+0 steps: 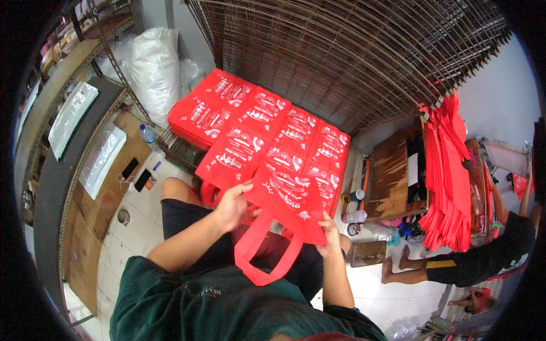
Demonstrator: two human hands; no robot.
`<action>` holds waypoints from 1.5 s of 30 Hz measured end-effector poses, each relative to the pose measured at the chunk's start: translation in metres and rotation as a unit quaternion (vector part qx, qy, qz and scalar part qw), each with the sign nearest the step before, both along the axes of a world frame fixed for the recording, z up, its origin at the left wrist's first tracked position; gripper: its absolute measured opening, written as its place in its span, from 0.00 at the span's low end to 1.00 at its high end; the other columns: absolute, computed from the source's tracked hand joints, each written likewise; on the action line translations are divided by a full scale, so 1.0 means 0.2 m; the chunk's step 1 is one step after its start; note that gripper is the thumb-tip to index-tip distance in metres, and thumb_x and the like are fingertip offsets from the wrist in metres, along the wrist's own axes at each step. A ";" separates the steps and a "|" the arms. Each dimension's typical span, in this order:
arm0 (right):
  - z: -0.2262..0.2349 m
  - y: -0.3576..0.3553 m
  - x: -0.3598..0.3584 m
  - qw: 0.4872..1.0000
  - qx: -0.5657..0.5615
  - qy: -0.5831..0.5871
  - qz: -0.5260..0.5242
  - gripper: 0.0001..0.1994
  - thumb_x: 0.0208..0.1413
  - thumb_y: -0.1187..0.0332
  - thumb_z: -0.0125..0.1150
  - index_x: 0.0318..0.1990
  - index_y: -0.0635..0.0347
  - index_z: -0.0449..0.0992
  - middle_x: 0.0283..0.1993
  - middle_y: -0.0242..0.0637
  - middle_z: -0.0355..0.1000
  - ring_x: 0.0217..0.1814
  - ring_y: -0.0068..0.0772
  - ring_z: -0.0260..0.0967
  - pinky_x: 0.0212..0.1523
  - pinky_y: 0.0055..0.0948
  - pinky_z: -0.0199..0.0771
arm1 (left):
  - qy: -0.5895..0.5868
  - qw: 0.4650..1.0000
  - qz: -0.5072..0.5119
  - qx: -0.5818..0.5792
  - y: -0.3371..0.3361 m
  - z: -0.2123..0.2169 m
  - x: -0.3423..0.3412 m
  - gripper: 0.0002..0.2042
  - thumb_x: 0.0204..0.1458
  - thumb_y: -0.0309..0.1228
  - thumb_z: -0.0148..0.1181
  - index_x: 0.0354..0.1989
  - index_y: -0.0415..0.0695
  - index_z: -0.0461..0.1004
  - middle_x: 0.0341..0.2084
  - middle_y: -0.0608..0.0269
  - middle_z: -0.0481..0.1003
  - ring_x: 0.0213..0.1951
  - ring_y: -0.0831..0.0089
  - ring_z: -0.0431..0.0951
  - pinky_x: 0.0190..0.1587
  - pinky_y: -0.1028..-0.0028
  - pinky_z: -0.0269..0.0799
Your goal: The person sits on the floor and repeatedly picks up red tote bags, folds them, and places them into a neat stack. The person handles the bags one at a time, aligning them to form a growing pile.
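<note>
A red fabric tote bag (287, 196) with white print lies across my two hands, its looped handles (268, 250) hanging toward my lap. My left hand (232, 206) grips one corner of its edge, thumb on top. At the opposite corner, my right hand (329, 234) pinches the edge. Beyond and under the held bag spread stacks of similar red printed bags (227, 105), laid in rows on a low support. Another red handle (209, 193) loops out beside my left hand.
A wire drying rack (352, 51) rises behind the stacks. Red fabric strips (446, 176) hang at right by a worn wooden board (392, 176). Left are shelves (40, 187), a white sack (155, 74), a bottle (148, 135) and a phone (142, 181). Another person's legs (421, 270) show at right.
</note>
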State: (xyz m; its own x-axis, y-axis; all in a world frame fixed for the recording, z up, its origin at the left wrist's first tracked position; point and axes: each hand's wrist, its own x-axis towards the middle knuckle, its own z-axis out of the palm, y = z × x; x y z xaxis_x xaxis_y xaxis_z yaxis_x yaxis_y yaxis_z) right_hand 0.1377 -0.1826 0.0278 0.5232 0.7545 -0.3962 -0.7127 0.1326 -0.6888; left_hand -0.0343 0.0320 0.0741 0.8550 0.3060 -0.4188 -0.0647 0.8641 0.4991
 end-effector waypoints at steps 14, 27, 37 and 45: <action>-0.37 0.40 0.71 0.970 -0.158 -0.185 0.013 0.28 0.45 0.83 0.41 0.59 0.61 0.58 0.54 0.38 0.65 0.54 0.31 0.63 0.54 0.28 0.63 | 0.079 0.987 -0.137 0.000 0.25 -0.53 0.57 0.22 0.58 0.46 0.41 0.53 0.43 0.60 0.45 0.54 0.70 0.41 0.63 0.76 0.35 0.65 0.75; -1.52 1.06 1.56 0.941 -0.253 -0.208 -0.086 0.31 0.47 0.82 0.37 0.62 0.51 0.55 0.47 0.38 0.67 0.44 0.25 0.64 0.44 0.23 0.66 | 0.125 0.991 -0.050 0.028 0.80 -1.44 1.42 0.20 0.59 0.44 0.40 0.53 0.43 0.56 0.48 0.54 0.67 0.38 0.61 0.77 0.33 0.64 0.76; -1.81 1.21 1.75 0.943 -0.248 -0.193 -0.108 0.31 0.45 0.85 0.36 0.61 0.57 0.56 0.46 0.32 0.69 0.33 0.19 0.64 0.32 0.18 0.65 | 0.136 0.991 -0.008 0.018 0.95 -1.74 1.62 0.19 0.59 0.42 0.40 0.53 0.43 0.54 0.48 0.53 0.67 0.39 0.59 0.77 0.35 0.62 0.76; -1.77 1.28 1.78 0.915 -0.337 -0.209 -0.070 0.31 0.46 0.81 0.38 0.63 0.56 0.54 0.34 0.29 0.66 0.28 0.18 0.58 0.28 0.18 0.61 | 0.215 0.966 0.002 0.143 0.86 -1.78 1.51 0.38 0.49 0.29 0.52 0.65 0.49 0.34 0.49 0.52 0.66 0.39 0.64 0.75 0.38 0.68 0.75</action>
